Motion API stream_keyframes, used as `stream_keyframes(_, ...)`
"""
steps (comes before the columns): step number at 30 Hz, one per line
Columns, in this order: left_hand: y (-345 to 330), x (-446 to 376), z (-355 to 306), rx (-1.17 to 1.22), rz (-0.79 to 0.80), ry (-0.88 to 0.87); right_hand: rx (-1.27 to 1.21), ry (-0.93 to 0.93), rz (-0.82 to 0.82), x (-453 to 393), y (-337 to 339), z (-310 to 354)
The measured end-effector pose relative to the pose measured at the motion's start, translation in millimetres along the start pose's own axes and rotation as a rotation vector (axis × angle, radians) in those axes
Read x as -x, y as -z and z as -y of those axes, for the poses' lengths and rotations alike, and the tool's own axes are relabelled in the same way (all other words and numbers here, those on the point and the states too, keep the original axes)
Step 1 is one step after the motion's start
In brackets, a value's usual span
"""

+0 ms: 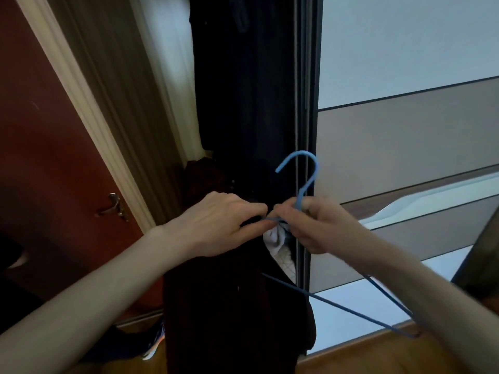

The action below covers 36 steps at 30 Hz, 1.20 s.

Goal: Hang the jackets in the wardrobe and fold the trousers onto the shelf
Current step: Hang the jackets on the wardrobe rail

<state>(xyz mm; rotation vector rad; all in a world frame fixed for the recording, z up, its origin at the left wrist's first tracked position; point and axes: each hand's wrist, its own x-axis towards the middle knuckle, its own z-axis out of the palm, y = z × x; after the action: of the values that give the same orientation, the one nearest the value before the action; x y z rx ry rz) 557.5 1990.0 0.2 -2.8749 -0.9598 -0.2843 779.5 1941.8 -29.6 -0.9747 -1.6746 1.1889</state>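
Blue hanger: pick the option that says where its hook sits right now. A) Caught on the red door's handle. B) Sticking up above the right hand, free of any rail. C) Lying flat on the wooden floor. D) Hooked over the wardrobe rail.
B: the blue hanger has its hook curving up in open air above the right hand, which grips its neck beside the left hand.

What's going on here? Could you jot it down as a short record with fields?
setting: in front of a wardrobe door, its dark opening beside it
left hand: grips the dark garment at its top
right hand: fingers pinch the blue hanger below its hook
hanger: hook points up, one shoulder sticks out bare at lower right
garment: hangs down, only partly on the hanger
other: reddish door at left
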Motion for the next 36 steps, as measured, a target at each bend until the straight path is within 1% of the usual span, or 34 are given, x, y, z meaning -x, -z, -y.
stream_keyframes(2,-0.7,4.3,5.8,0.026,-0.093,0.021,-0.17,-0.151,0.255,2.8,30.0,1.9)
stream_keyframes(3,0.2,6.5,9.7,0.033,-0.143,0.035,-0.228,-0.208,0.352,5.8,49.0,-6.3)
stream_keyframes(4,1.7,9.1,13.6,0.04,-0.195,0.044,-0.261,-0.236,0.401,9.2,65.7,-18.7)
stream_keyframes(5,4.1,11.6,16.7,0.055,-0.245,0.048,-0.246,-0.254,0.402,12.3,78.9,-37.8)
stream_keyframes(6,7.4,14.0,18.3,0.077,-0.293,0.048,-0.171,-0.276,0.374,15.3,87.1,-60.3)
stream_keyframes(8,15.0,16.0,16.4,0.139,-0.366,0.038,0.073,-0.29,0.304,21.9,85.8,-107.6)
stream_keyframes(9,18.6,15.4,14.2,0.168,-0.393,0.032,0.139,-0.297,0.321,23.8,75.5,-127.0)
stream_keyframes(11,25.1,12.0,8.9,0.209,-0.431,0.025,0.154,-0.343,0.38,27.0,38.2,-145.5)
stream_keyframes(12,28.1,10.4,6.9,0.22,-0.444,0.025,0.188,-0.335,0.399,27.9,18.3,-149.5)
stream_keyframes(13,30.8,9.2,5.7,0.229,-0.455,0.027,0.275,-0.273,0.389,27.4,1.6,-155.7)
stream_keyframes(14,33.3,8.8,5.3,0.236,-0.467,0.033,0.41,-0.177,0.341,26.5,-13.4,-163.5)
stream_keyframes(16,37.4,10.3,4.9,0.24,-0.489,0.043,0.669,-0.037,0.182,23.4,-30.3,-185.2)
stream_keyframes(17,39.0,12.0,4.7,0.235,-0.499,0.045,0.748,-0.015,0.096,23.8,-34.0,-193.6)
stream_keyframes(18,40.0,14.4,4.7,0.228,-0.507,0.049,0.773,-0.016,0.027,25.7,-35.4,-199.4)
stream_keyframes(19,40.3,17.2,5.2,0.223,-0.51,0.057,0.739,-0.031,-0.025,27.6,-34.5,-203.1)
stream_keyframes(21,39.0,24.1,7.5,0.222,-0.495,0.079,0.557,-0.046,-0.1,30.0,-24.9,-206.0)
stream_keyframes(22,37.9,28.0,9.3,0.22,-0.479,0.093,0.505,-0.033,-0.129,29.7,-16.6,-204.8)
stream_keyframes(24,35.4,37.0,15.0,0.202,-0.439,0.123,0.551,-0.001,-0.179,23.5,5.8,-205.0)
stream_keyframes(26,33.4,46.4,24.3,0.184,-0.408,0.144,0.627,0.015,-0.177,15.0,27.9,-195.1)
stream_keyframes(28,31.1,55.0,37.2,0.157,-0.393,0.157,0.686,0.015,-0.138,3.3,47.9,-176.6)
stream_keyframes(32,22.2,70.2,62.8,0.052,-0.356,0.167,0.84,0.131,-0.132,-22.8,85.2,-119.6)
stream_keyframes(34,14.5,77.2,72.4,-0.037,-0.344,0.16,0.909,0.128,-0.08,-31.3,98.7,-82.9)
stream_keyframes(36,6.2,80.6,79.2,-0.166,-0.346,0.168,0.997,0.103,-0.068,-36.2,105.8,-48.4)
